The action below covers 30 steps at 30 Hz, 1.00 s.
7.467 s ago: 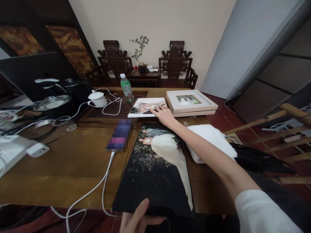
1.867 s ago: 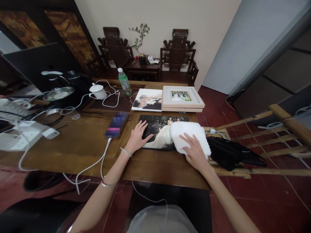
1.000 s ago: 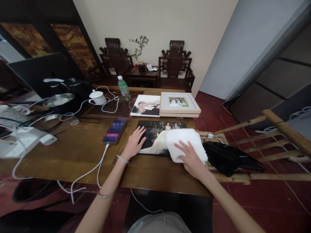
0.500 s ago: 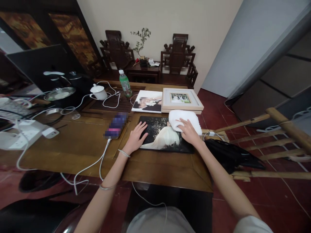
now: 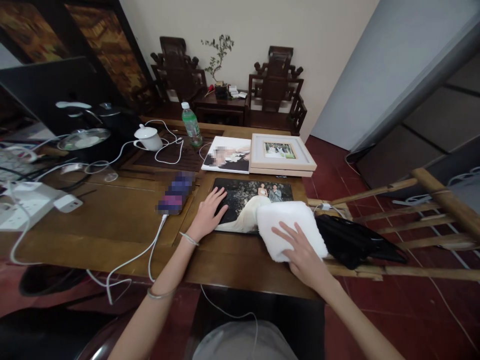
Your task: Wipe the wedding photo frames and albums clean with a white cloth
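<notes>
A large dark photo print (image 5: 243, 200) of a couple lies flat on the wooden table (image 5: 112, 225). My left hand (image 5: 208, 215) lies on its left edge, fingers spread and flat. My right hand (image 5: 302, 252) presses with stretched fingers on a folded white towel (image 5: 288, 225), which covers the print's near right corner. Behind the print lie a second photo print (image 5: 227, 155) and a light wooden picture frame (image 5: 281, 155).
A phone (image 5: 174, 195) on a white cable lies left of the print. A green bottle (image 5: 190, 125), a white teapot (image 5: 147, 138), pots and a power strip (image 5: 22, 210) fill the left side. A black bag (image 5: 352, 240) rests on a bamboo chair at right.
My right hand has drawn the towel from the print's far right part back to its near right corner. My left hand has stayed on the print's left edge.
</notes>
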{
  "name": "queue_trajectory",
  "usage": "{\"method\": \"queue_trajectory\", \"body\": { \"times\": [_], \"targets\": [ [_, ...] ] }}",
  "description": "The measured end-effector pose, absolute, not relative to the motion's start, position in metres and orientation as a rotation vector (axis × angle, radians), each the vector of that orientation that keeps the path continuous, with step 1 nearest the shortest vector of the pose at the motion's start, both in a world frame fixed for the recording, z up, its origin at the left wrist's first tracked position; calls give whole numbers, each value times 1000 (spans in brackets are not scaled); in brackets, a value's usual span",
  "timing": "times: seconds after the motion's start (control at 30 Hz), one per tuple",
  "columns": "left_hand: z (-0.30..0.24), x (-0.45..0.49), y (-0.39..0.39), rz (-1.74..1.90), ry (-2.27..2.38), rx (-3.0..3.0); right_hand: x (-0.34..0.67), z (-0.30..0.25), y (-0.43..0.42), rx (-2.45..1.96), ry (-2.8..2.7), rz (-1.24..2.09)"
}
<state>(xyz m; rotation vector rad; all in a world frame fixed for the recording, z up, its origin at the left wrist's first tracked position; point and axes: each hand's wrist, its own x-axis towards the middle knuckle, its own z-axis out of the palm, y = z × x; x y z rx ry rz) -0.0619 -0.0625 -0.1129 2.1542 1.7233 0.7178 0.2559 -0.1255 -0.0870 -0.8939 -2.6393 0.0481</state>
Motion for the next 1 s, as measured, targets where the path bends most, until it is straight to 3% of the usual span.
{"method": "queue_trajectory", "body": {
  "times": [0.47, 0.87, 1.0],
  "targets": [
    [-122, -77, -56, 817, 1587, 2104, 244, -91, 21, -1171, -2556, 105],
    [-124, -75, -56, 906, 1583, 2086, 246, -97, -119, -973, -2558, 11],
    [-127, -76, -54, 940, 1557, 2112, 247, -95, -131, -971, -2536, 28]
  ]
}}
